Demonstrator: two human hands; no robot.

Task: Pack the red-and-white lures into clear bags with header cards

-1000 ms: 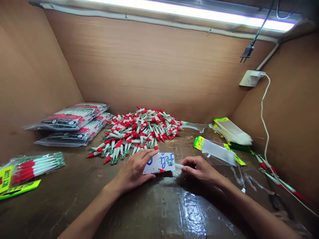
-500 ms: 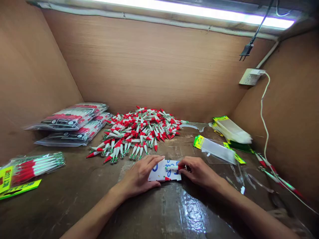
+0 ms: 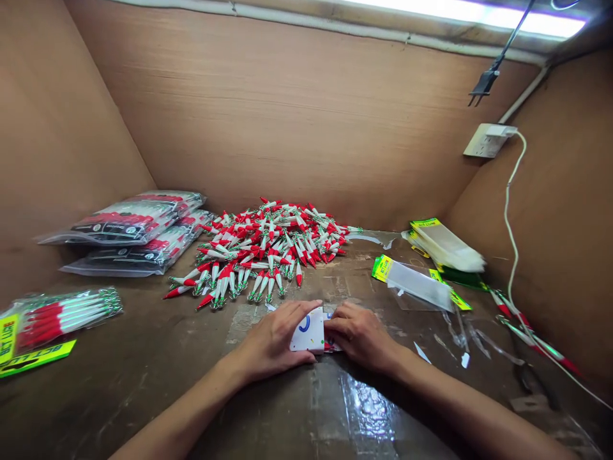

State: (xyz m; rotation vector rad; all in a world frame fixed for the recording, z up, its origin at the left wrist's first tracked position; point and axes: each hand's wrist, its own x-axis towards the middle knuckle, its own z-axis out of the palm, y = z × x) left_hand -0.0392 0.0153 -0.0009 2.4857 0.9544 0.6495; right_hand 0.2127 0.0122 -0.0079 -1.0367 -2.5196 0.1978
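My left hand (image 3: 275,335) is curved around the left side of a small folded white card (image 3: 308,331) with blue lettering and coloured dots, thumb along its near edge. At the card's right end my right hand (image 3: 360,335) is closed, fingertips at the opening. The red-and-white squid jig pinched there a moment earlier is now covered by those fingers. A bit of red (image 3: 330,347) shows inside the card below them. Beyond my hands lies a heap of squid jigs (image 3: 272,239), red and white with green hook crowns.
Stacked filled bags (image 3: 129,223) stand back left; a bag of jigs (image 3: 67,316) with a yellow header lies front left. Header-topped sleeves (image 3: 445,246) and another sleeve (image 3: 416,284) lie right, near plastic scraps (image 3: 464,360). A white cord (image 3: 508,223) hangs down the right wall.
My right hand has moved left to the card, covering the jig it held over it. The card's upper layer now shows a shorter face at the left. The view has shifted slightly.
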